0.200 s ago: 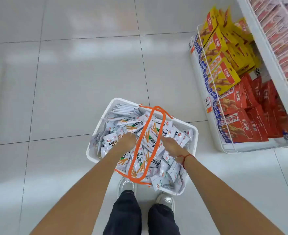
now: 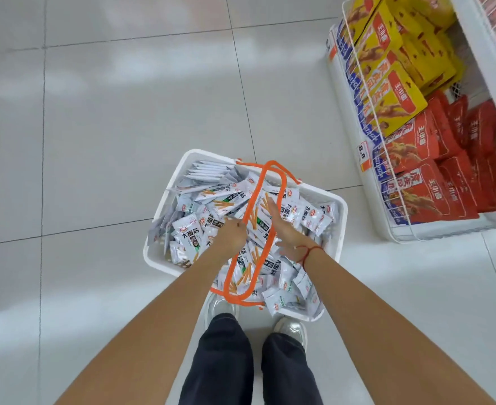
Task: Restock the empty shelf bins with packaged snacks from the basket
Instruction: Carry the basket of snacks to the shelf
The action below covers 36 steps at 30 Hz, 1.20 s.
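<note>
**Both hands down in the snack basket**

Glossy pale floor tiles (image 2: pixel 124 127) all round, reflecting ceiling light. Nearest, at the bottom centre of the frame: dark trouser legs (image 2: pixel 226 361) and silver shoes (image 2: pixel 220 306). Just above them, white basket (image 2: pixel 165 258) on the floor, heaped with white snack packets (image 2: pixel 188 229), orange handles (image 2: pixel 258 197) folded across the heap.

Compared with a moment earlier: left hand (image 2: pixel 233 236) now curled and pinching at the handle beside the packets; right hand (image 2: pixel 282 226), red string (image 2: pixel 308 252) at the wrist, now flat with fingers straight, resting on the packets. Judged as gathering a handful, nothing lifted yet.

Packets printed with large Chinese characters and a red round logo; too small to read further.

Farther, right of frame: wire-fronted shelf bins (image 2: pixel 366 118) holding yellow boxes (image 2: pixel 398 95) and red bags (image 2: pixel 433 188), price tag (image 2: pixel 363 154) reading 8.8.
</note>
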Tool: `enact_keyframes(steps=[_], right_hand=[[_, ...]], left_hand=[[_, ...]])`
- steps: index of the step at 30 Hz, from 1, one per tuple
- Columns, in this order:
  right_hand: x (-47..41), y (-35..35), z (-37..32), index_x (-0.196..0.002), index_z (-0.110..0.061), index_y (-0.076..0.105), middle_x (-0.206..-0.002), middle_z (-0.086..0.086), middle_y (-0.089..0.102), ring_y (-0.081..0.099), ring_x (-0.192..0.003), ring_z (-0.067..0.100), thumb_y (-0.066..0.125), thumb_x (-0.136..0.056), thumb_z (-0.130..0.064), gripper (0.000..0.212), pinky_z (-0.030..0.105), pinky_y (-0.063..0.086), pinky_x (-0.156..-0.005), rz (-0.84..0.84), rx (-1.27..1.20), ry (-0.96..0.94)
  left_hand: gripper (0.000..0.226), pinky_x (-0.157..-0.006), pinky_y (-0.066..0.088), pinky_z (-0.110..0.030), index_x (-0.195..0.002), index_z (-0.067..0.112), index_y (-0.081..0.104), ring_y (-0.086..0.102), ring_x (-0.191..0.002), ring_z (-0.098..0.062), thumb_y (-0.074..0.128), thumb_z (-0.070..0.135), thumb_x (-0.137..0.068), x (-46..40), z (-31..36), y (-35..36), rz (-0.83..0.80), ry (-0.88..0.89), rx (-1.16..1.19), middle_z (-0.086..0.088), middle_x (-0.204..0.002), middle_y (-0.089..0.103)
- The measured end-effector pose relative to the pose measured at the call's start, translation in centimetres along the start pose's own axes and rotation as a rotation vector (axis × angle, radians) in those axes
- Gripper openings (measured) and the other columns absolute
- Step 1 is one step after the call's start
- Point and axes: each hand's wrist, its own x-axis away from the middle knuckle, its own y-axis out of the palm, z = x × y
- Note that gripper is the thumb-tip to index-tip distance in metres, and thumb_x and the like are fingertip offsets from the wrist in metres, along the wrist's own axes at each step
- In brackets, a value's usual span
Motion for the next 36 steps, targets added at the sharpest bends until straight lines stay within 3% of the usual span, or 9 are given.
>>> enact_keyframes(steps=[4,7,10,12,16,18,27,31,36], right_hand=[[-1.2,0.2,-0.2,-0.149,-0.030,0.023,-0.144,0.004,0.039,0.035,-0.134,0.025,0.033,-0.076,-0.080,0.088,0.051,0.020,-0.115,-0.096,-0.039,0.033],[-1.9,-0.4,0.4,-0.113,-0.020,0.055,-0.103,0.004,0.060,0.059,-0.099,0.019,0.050,-0.083,-0.066,0.055,0.037,0.049,-0.096,-0.073,-0.203,0.034],[-2.2,-0.7,0.8,-0.103,-0.013,0.066,-0.105,0.009,0.068,0.066,-0.084,0.017,0.061,-0.090,-0.042,0.033,0.025,0.055,-0.066,-0.074,-0.268,0.015],[-2.6,-0.9,1.1,-0.106,-0.016,0.069,-0.103,0.005,0.071,0.067,-0.087,0.015,0.061,-0.090,-0.042,0.032,0.024,0.054,-0.069,-0.100,-0.263,0.022],[-2.9,-0.2,0.7,-0.107,-0.015,0.065,-0.091,0.003,0.066,0.063,-0.082,0.018,0.067,-0.085,-0.042,0.034,0.028,0.051,-0.070,-0.198,-0.292,0.050],[-3.1,0.3,0.3,-0.112,-0.012,0.063,-0.093,0.004,0.062,0.059,-0.082,0.018,0.070,-0.084,-0.039,0.040,0.027,0.050,-0.068,-0.204,-0.266,0.070],[-3.1,0.8,-1.3,-0.094,-0.020,0.069,-0.099,-0.006,0.065,0.056,-0.094,0.013,0.068,-0.086,-0.033,0.015,0.026,0.045,-0.086,-0.226,-0.193,0.136],[-3.0,1.4,-1.0,-0.087,-0.013,0.071,-0.093,0.001,0.073,0.064,-0.091,0.017,0.065,-0.089,-0.019,0.008,0.034,0.047,-0.100,-0.298,-0.411,0.128],[-2.6,2.3,-1.3,-0.073,-0.015,0.058,-0.067,-0.002,0.059,0.055,-0.058,0.010,0.063,-0.090,-0.024,0.020,0.022,0.045,-0.066,-0.212,-0.306,0.134]], left_hand=[[0.023,-0.088,0.044,-0.034,-0.103,0.014,0.073,0.057,-0.089,-0.018,0.056,0.028,-0.096,0.5,0.2,0.7,-0.080,0.180,0.029,-0.002,-0.098,0.065],[0.023,-0.094,0.044,-0.033,-0.099,0.014,0.072,0.058,-0.101,-0.020,0.078,0.020,-0.078,0.8,1.6,1.7,-0.053,0.191,0.141,-0.005,-0.104,0.066],[0.075,-0.099,0.037,-0.030,-0.131,0.012,0.047,0.044,-0.127,-0.023,0.085,0.025,-0.069,0.0,2.1,1.5,0.036,-0.084,0.190,-0.008,-0.136,0.044],[0.100,-0.112,0.028,-0.036,-0.149,0.015,0.024,0.031,-0.140,-0.024,0.082,0.037,-0.071,-0.7,1.3,1.1,-0.170,-0.206,0.213,-0.005,-0.151,0.030],[0.049,-0.104,0.045,-0.036,-0.120,0.018,0.061,0.059,-0.113,-0.018,0.070,0.041,-0.078,-1.3,-0.2,0.7,-0.514,-0.164,0.391,-0.006,-0.120,0.062],[0.040,-0.088,0.050,-0.029,-0.107,0.019,0.063,0.065,-0.108,-0.021,0.070,0.041,-0.074,-1.4,-0.3,0.5,-0.494,-0.213,0.387,-0.006,-0.114,0.067],[0.014,-0.071,0.050,-0.022,-0.090,0.016,0.071,0.072,-0.084,-0.012,0.072,0.026,-0.079,-1.2,-0.4,-0.9,-0.394,-0.311,0.245,-0.001,-0.090,0.076],[0.017,-0.066,0.045,-0.020,-0.086,0.014,0.068,0.065,-0.078,-0.011,0.074,0.020,-0.071,-1.0,-0.6,-1.4,-0.388,-0.298,0.248,0.001,-0.086,0.071],[0.020,-0.047,0.028,-0.018,-0.086,0.013,0.057,0.027,-0.055,-0.009,0.073,0.011,-0.074,-0.8,-0.5,-0.5,-0.432,-0.333,0.212,0.002,-0.071,0.049]])
